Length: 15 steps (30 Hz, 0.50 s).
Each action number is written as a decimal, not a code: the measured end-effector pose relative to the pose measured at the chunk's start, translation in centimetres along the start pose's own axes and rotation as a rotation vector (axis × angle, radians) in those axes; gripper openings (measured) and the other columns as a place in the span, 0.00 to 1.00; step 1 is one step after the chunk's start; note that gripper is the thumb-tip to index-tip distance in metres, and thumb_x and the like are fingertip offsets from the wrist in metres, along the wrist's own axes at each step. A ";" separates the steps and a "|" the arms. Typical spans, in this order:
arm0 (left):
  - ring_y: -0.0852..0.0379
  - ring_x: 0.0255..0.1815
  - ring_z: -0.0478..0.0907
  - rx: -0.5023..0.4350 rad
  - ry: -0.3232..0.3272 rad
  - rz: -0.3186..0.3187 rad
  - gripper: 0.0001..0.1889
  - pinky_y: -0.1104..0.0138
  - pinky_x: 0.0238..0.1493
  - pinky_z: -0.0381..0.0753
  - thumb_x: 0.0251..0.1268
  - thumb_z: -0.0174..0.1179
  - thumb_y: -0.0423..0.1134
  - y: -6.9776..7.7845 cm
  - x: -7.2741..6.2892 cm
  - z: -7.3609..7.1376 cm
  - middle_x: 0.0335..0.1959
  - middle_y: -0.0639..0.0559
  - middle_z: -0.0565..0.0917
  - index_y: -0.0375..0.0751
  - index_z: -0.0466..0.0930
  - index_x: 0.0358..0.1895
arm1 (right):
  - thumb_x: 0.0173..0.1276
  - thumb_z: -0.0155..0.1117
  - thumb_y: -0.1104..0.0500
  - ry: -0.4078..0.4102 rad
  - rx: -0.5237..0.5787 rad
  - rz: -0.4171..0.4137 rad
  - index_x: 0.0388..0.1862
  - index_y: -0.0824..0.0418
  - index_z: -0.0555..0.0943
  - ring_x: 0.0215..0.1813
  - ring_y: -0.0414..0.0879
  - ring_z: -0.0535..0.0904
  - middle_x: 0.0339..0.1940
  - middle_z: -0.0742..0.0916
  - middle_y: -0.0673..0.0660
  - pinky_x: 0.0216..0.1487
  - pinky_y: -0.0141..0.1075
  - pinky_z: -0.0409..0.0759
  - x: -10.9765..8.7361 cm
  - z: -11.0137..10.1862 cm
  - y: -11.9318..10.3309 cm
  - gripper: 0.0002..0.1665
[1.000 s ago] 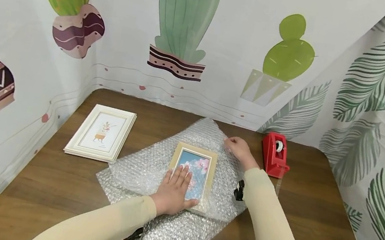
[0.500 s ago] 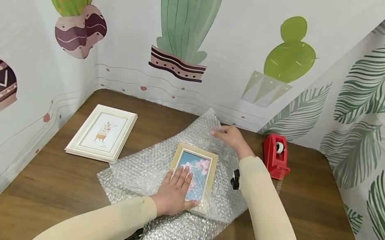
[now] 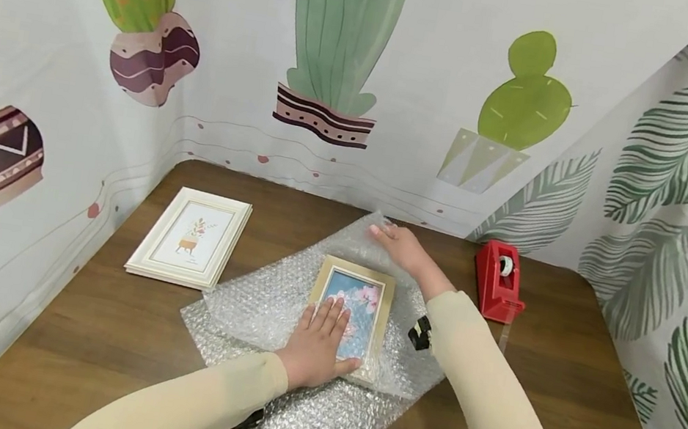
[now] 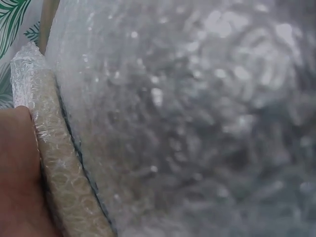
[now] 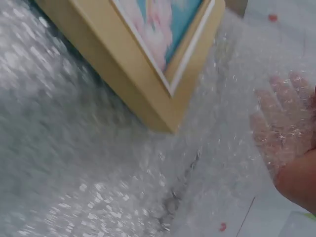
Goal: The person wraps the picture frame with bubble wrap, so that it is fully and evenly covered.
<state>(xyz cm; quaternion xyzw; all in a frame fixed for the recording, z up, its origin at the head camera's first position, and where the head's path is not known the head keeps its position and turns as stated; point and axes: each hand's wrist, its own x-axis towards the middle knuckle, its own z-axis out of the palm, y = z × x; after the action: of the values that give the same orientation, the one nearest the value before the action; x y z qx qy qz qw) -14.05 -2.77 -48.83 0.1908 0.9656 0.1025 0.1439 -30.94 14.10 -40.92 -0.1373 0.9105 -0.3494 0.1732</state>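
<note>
A gold-bordered picture frame [image 3: 366, 308] with pink blossoms on blue lies face up on a sheet of bubble wrap [image 3: 269, 289]. Bubble wrap is folded over its lower end. My left hand [image 3: 318, 340] rests flat on that covered part, fingers spread. In the left wrist view the wrapped frame edge [image 4: 69, 168] shows beside part of that hand [image 4: 19, 168]. Beyond the frame's top right, my right hand [image 3: 405, 250] holds the far corner of the wrap. The right wrist view has this hand [image 5: 296, 153] with fingers seen through the raised wrap, near the frame's bare corner [image 5: 158, 113].
White picture frames [image 3: 190, 237] lie stacked at the left on the wooden table [image 3: 119, 336]. A red tape dispenser [image 3: 498, 282] stands at the back right, a strip of tape hanging from its front. A cactus-printed cloth [image 3: 416, 92] hangs behind the table.
My right hand has moved left along the wrap's far edge to its corner, which rose and then came lower. The left hand has stayed on the picture frame.
</note>
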 end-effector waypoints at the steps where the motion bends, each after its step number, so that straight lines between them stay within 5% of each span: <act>1: 0.43 0.88 0.43 -0.003 -0.001 -0.004 0.47 0.46 0.86 0.46 0.75 0.44 0.69 0.0 0.0 0.0 0.86 0.41 0.46 0.37 0.50 0.83 | 0.85 0.41 0.42 -0.014 0.023 -0.014 0.76 0.68 0.68 0.84 0.65 0.57 0.80 0.67 0.68 0.85 0.56 0.54 -0.6 0.3 -0.1 0.36; 6: 0.42 0.88 0.44 -0.001 0.005 -0.024 0.48 0.46 0.86 0.45 0.74 0.45 0.70 0.4 0.1 -0.3 0.86 0.39 0.47 0.36 0.51 0.82 | 0.86 0.39 0.45 -0.017 0.112 -0.062 0.70 0.65 0.76 0.79 0.67 0.66 0.75 0.74 0.69 0.81 0.60 0.61 -3.5 2.6 0.2 0.32; 9: 0.42 0.88 0.44 0.001 0.007 -0.039 0.48 0.46 0.86 0.45 0.74 0.45 0.71 0.7 0.2 -0.6 0.86 0.38 0.47 0.35 0.51 0.82 | 0.86 0.40 0.46 0.020 0.119 -0.062 0.69 0.64 0.78 0.62 0.67 0.82 0.72 0.78 0.69 0.73 0.59 0.74 -4.9 4.4 0.4 0.30; 13: 0.43 0.88 0.43 0.011 -0.007 -0.063 0.49 0.46 0.86 0.45 0.74 0.44 0.71 1.2 0.4 -0.7 0.86 0.39 0.47 0.36 0.51 0.82 | 0.85 0.43 0.49 0.100 0.082 -0.058 0.63 0.64 0.82 0.43 0.63 0.86 0.62 0.86 0.69 0.58 0.55 0.84 -6.2 6.5 0.8 0.28; 15: 0.43 0.88 0.43 0.018 -0.014 -0.076 0.49 0.47 0.86 0.46 0.73 0.44 0.72 1.5 0.5 -0.6 0.86 0.40 0.47 0.37 0.51 0.82 | 0.85 0.45 0.49 0.141 0.070 -0.049 0.61 0.66 0.84 0.50 0.62 0.87 0.57 0.88 0.69 0.61 0.55 0.83 -6.7 7.1 0.9 0.27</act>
<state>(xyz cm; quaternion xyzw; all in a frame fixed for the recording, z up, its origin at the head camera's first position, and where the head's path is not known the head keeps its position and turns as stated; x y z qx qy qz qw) -14.15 -1.32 -47.97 0.1562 0.9720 0.0870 0.1525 -22.11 12.99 -45.03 -0.1285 0.9042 -0.3938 0.1045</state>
